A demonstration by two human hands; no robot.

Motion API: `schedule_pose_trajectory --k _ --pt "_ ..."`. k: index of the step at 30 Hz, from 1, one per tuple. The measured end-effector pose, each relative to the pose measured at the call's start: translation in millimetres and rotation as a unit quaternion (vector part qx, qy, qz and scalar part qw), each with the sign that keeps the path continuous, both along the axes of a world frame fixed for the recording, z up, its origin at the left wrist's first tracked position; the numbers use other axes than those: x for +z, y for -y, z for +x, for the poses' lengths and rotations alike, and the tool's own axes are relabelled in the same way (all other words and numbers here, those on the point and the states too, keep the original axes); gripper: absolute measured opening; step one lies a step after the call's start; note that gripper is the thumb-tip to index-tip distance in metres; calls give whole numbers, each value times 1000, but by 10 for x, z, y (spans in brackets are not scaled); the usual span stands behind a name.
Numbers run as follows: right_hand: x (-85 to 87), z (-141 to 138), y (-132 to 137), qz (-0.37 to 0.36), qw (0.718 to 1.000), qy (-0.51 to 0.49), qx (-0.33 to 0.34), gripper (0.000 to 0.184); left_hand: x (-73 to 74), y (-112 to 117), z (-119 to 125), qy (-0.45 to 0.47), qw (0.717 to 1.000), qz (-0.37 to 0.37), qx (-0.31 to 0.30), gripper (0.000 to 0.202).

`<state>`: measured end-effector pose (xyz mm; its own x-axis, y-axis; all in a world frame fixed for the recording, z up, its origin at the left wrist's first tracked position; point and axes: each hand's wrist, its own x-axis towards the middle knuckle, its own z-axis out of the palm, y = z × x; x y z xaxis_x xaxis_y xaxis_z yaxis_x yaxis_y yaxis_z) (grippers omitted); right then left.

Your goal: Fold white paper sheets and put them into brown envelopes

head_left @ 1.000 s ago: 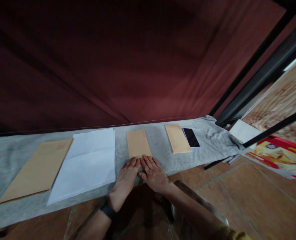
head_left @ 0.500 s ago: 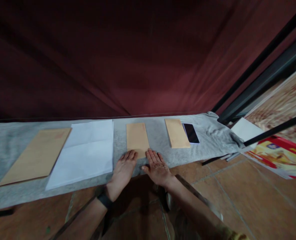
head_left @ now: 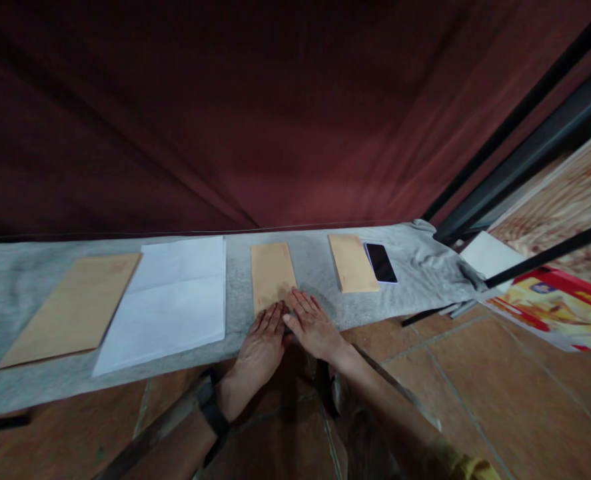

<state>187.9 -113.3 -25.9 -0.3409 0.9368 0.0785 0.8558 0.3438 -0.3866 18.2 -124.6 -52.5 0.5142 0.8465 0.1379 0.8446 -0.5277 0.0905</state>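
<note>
A small brown envelope [head_left: 271,270] lies flat on the grey cloth, its near end covered by my hands. My left hand [head_left: 264,341] rests palm down on that near end, fingers stretched out. Beside it, my right hand [head_left: 316,328] lies on the envelope's lower right part with its fingers extended. The two hands meet at the thumbs, and neither grips anything. Left of them is a stack of white paper [head_left: 168,300] with a crease across it.
A larger brown envelope [head_left: 72,310] lies left of the paper. To the right are more small envelopes [head_left: 354,265] in a pile beside a phone [head_left: 381,263]. Grey cloth [head_left: 420,267] covers the narrow table; a red curtain [head_left: 275,133] hangs behind. A colourful box [head_left: 560,308] stands at right.
My hands have come together over the envelope's near end, the left sliding right and the right shifting slightly upward. The view has tilted a little.
</note>
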Motion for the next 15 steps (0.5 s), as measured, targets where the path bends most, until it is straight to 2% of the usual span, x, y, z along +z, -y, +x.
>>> schedule_pose_trajectory --k 4,7,11,15 --pt "-90 -135 18 -14 999 -13 50 64 -87 -11 -15 1 1000 14 19 61" --pt "-165 -154 -19 -7 999 1 46 63 -107 -6 -36 8 999 20 30 59" --pt "-207 -85 -127 17 999 35 20 59 -42 3 -70 11 999 14 34 54" --pt "-224 1 -229 35 998 52 -17 59 84 -34 -112 -6 997 4 71 54"
